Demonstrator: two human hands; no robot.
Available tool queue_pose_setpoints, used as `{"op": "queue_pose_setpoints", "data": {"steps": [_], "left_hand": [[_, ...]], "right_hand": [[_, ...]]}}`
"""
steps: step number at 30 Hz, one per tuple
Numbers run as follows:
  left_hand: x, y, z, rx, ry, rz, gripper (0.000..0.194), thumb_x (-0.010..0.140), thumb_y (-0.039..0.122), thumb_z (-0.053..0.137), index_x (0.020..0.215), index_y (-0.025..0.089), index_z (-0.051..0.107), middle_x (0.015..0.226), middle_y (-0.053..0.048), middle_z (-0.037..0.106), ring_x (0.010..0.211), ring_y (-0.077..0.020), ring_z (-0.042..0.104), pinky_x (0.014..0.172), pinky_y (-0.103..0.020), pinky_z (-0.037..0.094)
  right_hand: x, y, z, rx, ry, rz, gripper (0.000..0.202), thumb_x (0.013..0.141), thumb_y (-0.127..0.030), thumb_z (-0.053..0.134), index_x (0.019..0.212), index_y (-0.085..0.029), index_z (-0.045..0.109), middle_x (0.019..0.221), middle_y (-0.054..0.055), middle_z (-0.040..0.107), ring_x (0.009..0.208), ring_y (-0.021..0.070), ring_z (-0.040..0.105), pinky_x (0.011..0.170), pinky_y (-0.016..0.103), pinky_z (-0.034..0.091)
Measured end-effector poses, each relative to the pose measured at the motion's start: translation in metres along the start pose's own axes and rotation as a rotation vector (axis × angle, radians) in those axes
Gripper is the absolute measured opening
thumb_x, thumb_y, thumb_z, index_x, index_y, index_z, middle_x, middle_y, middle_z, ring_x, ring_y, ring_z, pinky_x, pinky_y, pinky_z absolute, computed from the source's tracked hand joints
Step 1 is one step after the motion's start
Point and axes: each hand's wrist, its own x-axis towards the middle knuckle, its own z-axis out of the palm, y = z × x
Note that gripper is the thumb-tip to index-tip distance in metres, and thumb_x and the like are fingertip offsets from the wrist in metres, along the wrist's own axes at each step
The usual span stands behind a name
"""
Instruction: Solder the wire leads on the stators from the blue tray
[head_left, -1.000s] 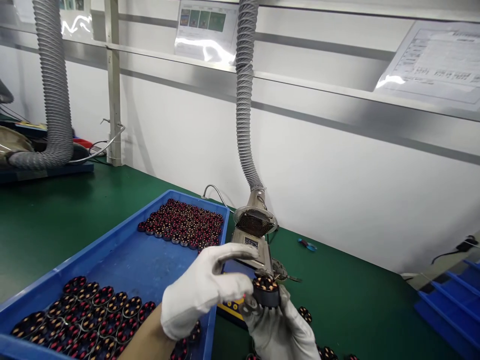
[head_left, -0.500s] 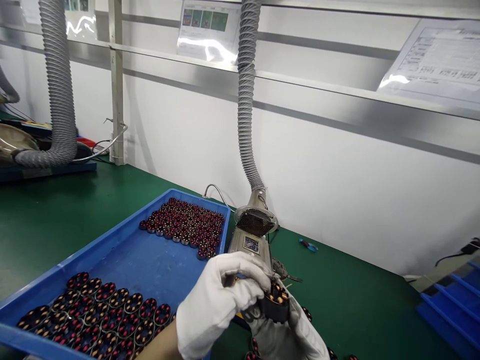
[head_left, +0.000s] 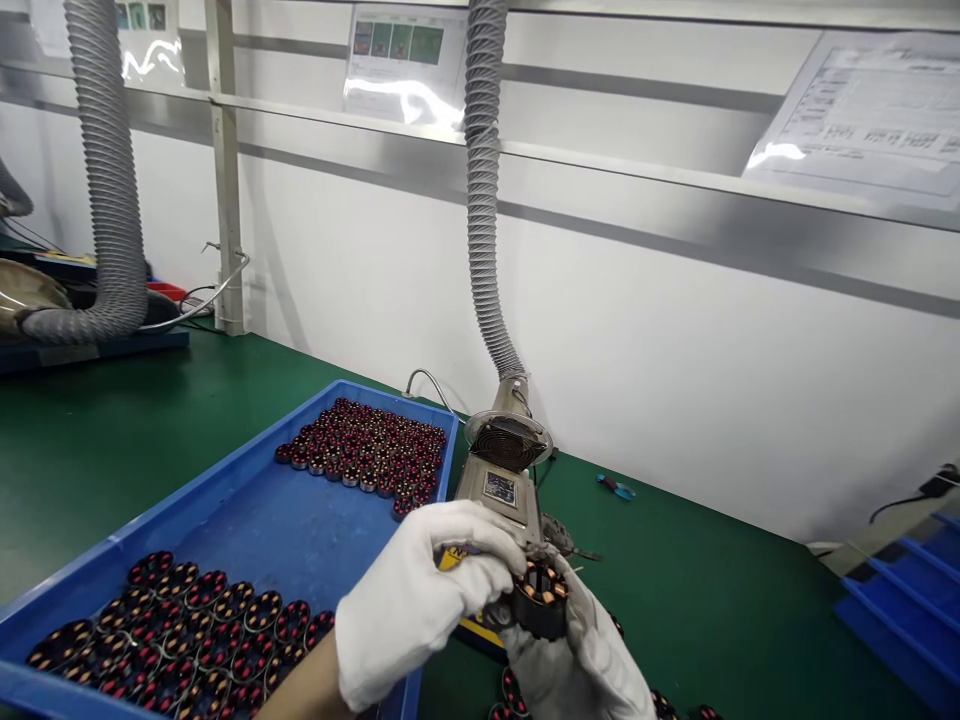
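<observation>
Bottom center-right: gloved right hand [head_left: 581, 665] gripping coil ring [head_left: 541, 612], fingers wrapped round its side. Gloved left hand [head_left: 424, 595] bent in at ring's left edge, can't tell if pinching. Lower left: blue tray [head_left: 292, 530], more rings in two groups. Behind hands: metal extractor [head_left: 499, 490]. Right of it, blue tool [head_left: 616, 487]. Upper center: gray hose [head_left: 484, 200].

left hand [head_left: 420, 600] + right hand [head_left: 589, 660]: 2
held ring [head_left: 541, 618]: 1
tray [head_left: 292, 535]: 1, left of grip
ring clusters [head_left: 375, 445]: 2, in tray, left of grip; rings too packed to count
loose rings [head_left: 512, 690]: at least 4, around grip, some part-hidden
hood [head_left: 507, 440]: 1, just beyond grip
hoses [head_left: 484, 200]: 3, one beyond grip, two far left
sheets [head_left: 405, 65]: at least 3, high beyond grip
blue tool [head_left: 616, 487]: 1, right, beyond grip
</observation>
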Motion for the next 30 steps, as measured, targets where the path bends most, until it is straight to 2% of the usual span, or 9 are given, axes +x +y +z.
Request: {"op": "queue_pose_setpoints", "data": {"steps": [5, 9, 11, 13, 16, 20, 26, 28, 30], "left_hand": [[-0.007, -0.002, 0.000, 0.007, 0.066, 0.202, 0.022, 0.069, 0.004, 0.050, 0.068, 0.019, 0.066, 0.080, -0.001, 0.063, 0.082, -0.0151, 0.057, 0.076, -0.024, 0.045], [-0.004, -0.005, -0.007, -0.098, 0.294, 0.138, 0.017, 0.072, 0.014, 0.058, 0.080, 0.022, 0.069, 0.087, -0.002, 0.066, 0.085, -0.0153, 0.059, 0.073, -0.022, 0.045], [0.000, -0.005, -0.009, -0.176, 0.230, 0.006, 0.032, 0.070, 0.022, 0.064, 0.102, 0.020, 0.066, 0.078, -0.004, 0.066, 0.078, -0.0175, 0.060, 0.068, -0.025, 0.047], [0.003, -0.003, -0.008, -0.229, 0.041, -0.126, 0.052, 0.068, 0.031, 0.067, 0.116, 0.014, 0.059, 0.075, -0.006, 0.066, 0.074, -0.0199, 0.060, 0.070, -0.031, 0.048], [0.003, -0.003, 0.000, -0.256, -0.151, -0.176, 0.045, 0.071, 0.036, 0.064, 0.110, 0.013, 0.063, 0.095, -0.010, 0.067, 0.087, -0.0225, 0.060, 0.079, -0.033, 0.047], [0.001, -0.013, 0.011, -0.332, 0.039, -0.096, 0.016, 0.078, 0.029, 0.062, 0.086, 0.020, 0.071, 0.091, -0.004, 0.070, 0.089, -0.0171, 0.062, 0.080, -0.023, 0.047], [0.004, -0.014, 0.002, -0.478, 0.261, 0.032, 0.013, 0.072, 0.031, 0.068, 0.078, 0.019, 0.073, 0.073, -0.002, 0.069, 0.068, -0.0114, 0.058, 0.068, -0.019, 0.047], [0.007, -0.010, 0.000, -0.457, 0.207, -0.058, 0.023, 0.063, 0.023, 0.071, 0.086, 0.018, 0.072, 0.062, 0.000, 0.064, 0.054, -0.0090, 0.052, 0.053, -0.017, 0.043], [0.008, -0.007, 0.002, -0.364, 0.138, -0.162, 0.025, 0.057, 0.015, 0.070, 0.082, 0.016, 0.072, 0.059, 0.000, 0.063, 0.052, -0.0088, 0.050, 0.049, -0.017, 0.041]], "right_hand": [[0.015, 0.015, -0.015, -0.167, 0.143, -0.152, 0.032, 0.058, -0.040, 0.080, 0.084, -0.025, 0.071, 0.088, 0.005, 0.072, 0.082, 0.0230, 0.066, 0.080, 0.037, 0.051], [0.018, 0.018, -0.027, -0.359, 0.157, -0.344, 0.036, 0.058, -0.035, 0.081, 0.089, -0.023, 0.067, 0.089, 0.006, 0.072, 0.078, 0.0246, 0.067, 0.067, 0.036, 0.055], [0.014, 0.019, -0.023, -0.482, 0.192, -0.541, 0.033, 0.061, -0.029, 0.079, 0.090, -0.023, 0.064, 0.092, 0.007, 0.071, 0.080, 0.0246, 0.067, 0.065, 0.034, 0.055], [0.010, 0.023, -0.012, -0.582, 0.223, -0.780, 0.027, 0.068, -0.025, 0.073, 0.092, -0.023, 0.061, 0.098, 0.007, 0.068, 0.087, 0.0231, 0.066, 0.066, 0.032, 0.055], [0.007, 0.030, 0.005, -0.831, 0.252, -1.125, 0.026, 0.071, -0.014, 0.067, 0.094, -0.023, 0.059, 0.103, 0.006, 0.063, 0.093, 0.0203, 0.063, 0.072, 0.030, 0.054], [0.010, 0.034, 0.010, -1.138, 0.233, -1.419, 0.030, 0.070, -0.004, 0.064, 0.093, -0.022, 0.062, 0.100, 0.004, 0.061, 0.090, 0.0193, 0.061, 0.074, 0.031, 0.053], [0.011, 0.029, -0.009, -1.091, 0.297, -1.385, 0.033, 0.066, -0.006, 0.070, 0.094, -0.020, 0.059, 0.103, 0.004, 0.060, 0.090, 0.0138, 0.061, 0.075, 0.021, 0.051], [0.010, 0.028, -0.012, -1.095, 0.310, -1.369, 0.030, 0.066, -0.008, 0.070, 0.092, -0.020, 0.059, 0.104, 0.005, 0.061, 0.089, 0.0146, 0.062, 0.072, 0.021, 0.052], [0.010, 0.028, -0.012, -1.100, 0.304, -1.369, 0.030, 0.067, -0.007, 0.069, 0.091, -0.020, 0.059, 0.104, 0.005, 0.061, 0.090, 0.0176, 0.063, 0.072, 0.027, 0.053]]}}
